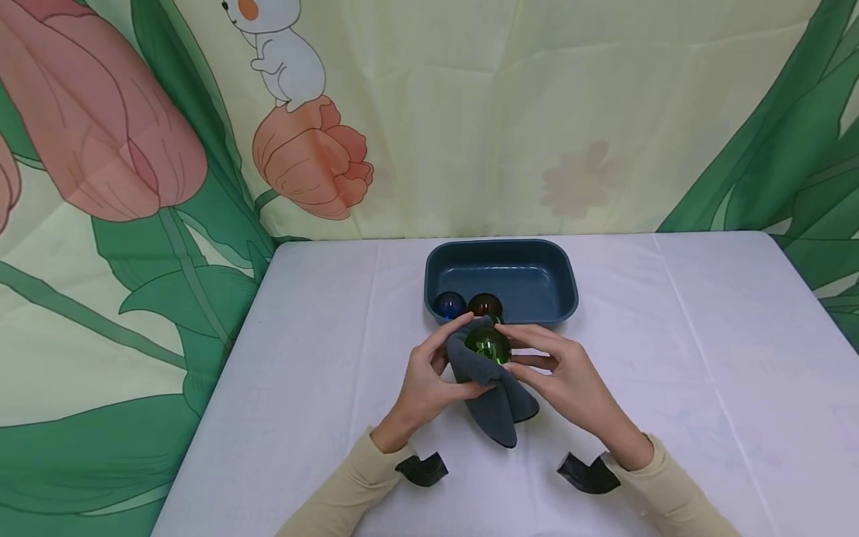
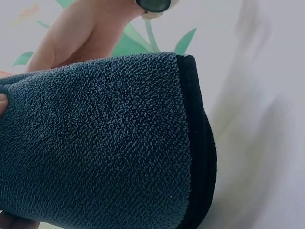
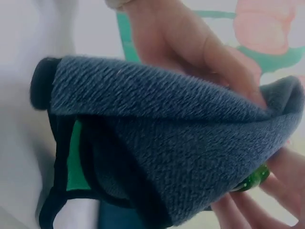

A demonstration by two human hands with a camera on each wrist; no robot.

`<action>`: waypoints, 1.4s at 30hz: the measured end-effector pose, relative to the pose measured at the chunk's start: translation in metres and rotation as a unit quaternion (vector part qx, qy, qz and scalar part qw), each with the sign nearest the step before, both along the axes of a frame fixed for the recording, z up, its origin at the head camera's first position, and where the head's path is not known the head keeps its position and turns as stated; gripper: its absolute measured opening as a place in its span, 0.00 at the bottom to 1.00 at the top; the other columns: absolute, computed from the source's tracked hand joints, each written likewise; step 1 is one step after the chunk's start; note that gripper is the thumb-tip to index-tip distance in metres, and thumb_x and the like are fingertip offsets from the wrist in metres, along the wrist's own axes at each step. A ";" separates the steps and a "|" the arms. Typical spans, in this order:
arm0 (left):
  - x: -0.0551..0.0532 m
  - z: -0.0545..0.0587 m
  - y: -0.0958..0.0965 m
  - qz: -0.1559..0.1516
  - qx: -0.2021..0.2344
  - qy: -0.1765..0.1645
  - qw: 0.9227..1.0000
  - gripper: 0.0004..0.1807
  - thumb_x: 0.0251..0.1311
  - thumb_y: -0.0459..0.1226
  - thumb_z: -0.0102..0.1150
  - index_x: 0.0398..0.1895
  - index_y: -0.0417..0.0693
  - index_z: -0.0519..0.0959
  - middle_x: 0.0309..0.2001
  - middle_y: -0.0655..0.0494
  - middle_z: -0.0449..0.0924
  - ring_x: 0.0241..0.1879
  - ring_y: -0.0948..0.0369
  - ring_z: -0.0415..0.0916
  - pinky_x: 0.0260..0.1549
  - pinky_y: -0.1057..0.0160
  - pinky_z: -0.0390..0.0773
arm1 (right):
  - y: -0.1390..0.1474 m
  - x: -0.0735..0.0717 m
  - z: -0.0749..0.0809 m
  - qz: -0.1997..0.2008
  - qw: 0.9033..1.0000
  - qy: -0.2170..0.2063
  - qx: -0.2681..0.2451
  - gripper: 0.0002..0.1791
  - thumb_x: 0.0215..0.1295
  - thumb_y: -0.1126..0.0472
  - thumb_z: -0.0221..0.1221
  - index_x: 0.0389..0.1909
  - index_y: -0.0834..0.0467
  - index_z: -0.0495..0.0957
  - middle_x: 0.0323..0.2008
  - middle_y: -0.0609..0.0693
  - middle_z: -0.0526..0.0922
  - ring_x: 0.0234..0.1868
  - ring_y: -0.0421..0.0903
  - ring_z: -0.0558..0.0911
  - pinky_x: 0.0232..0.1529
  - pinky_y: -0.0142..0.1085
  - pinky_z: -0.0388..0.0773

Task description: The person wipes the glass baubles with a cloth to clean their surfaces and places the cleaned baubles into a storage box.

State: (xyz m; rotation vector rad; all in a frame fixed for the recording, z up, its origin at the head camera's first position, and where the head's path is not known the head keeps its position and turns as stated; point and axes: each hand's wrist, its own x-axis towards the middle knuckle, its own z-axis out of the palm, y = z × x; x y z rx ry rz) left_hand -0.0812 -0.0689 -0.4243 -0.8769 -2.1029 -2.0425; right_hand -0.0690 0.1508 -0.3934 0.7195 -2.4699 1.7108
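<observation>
Close in front of the tub, a green glass ball [image 1: 488, 343] is held between both hands, partly wrapped in a dark grey-blue cloth [image 1: 495, 418]. My left hand [image 1: 429, 369] grips the cloth, its thumb in front and its fingers behind. On the other side, my right hand [image 1: 564, 377] pinches the ball between thumb and fingers. The cloth [image 2: 105, 143] covers most of the left wrist view and hides the ball there. In the right wrist view, the folded cloth [image 3: 176, 95] hangs with a dark edging, and the green ball [image 3: 256, 179] peeks out beneath it.
A dark blue rectangular tub [image 1: 570, 287] stands at the back of the white-covered table [image 1: 322, 373]. Inside its near left corner lie a blue ball [image 1: 450, 304] and a brown ball [image 1: 485, 304]. Behind the table hangs a printed curtain [image 1: 470, 112].
</observation>
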 end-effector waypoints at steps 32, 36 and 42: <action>0.002 0.003 0.001 -0.012 0.007 -0.006 1.000 0.44 0.47 0.20 0.70 0.71 0.34 0.63 0.69 0.38 0.67 0.67 0.50 0.69 0.64 0.60 0.71 | 0.013 -0.006 0.005 0.083 0.920 0.341 0.175 0.26 0.64 0.66 0.65 0.64 0.54 0.77 0.65 0.53 0.74 0.64 0.50 0.74 0.63 0.29 0.73; 0.002 0.003 0.002 -0.014 0.010 0.006 1.000 0.45 0.46 0.19 0.70 0.71 0.33 0.62 0.68 0.39 0.69 0.67 0.49 0.69 0.64 0.58 0.71 | 0.013 -0.005 0.005 0.071 0.930 0.320 0.167 0.20 0.74 0.55 0.53 0.63 0.53 0.77 0.65 0.53 0.75 0.63 0.49 0.75 0.65 0.26 0.69; 0.001 0.003 0.002 -0.016 0.015 0.008 1.000 0.47 0.45 0.19 0.70 0.72 0.37 0.62 0.68 0.39 0.69 0.67 0.50 0.69 0.65 0.58 0.72 | 0.008 -0.001 0.007 0.036 0.957 0.255 0.133 0.39 0.46 0.75 0.73 0.63 0.55 0.78 0.63 0.53 0.77 0.60 0.51 0.78 0.61 0.22 0.70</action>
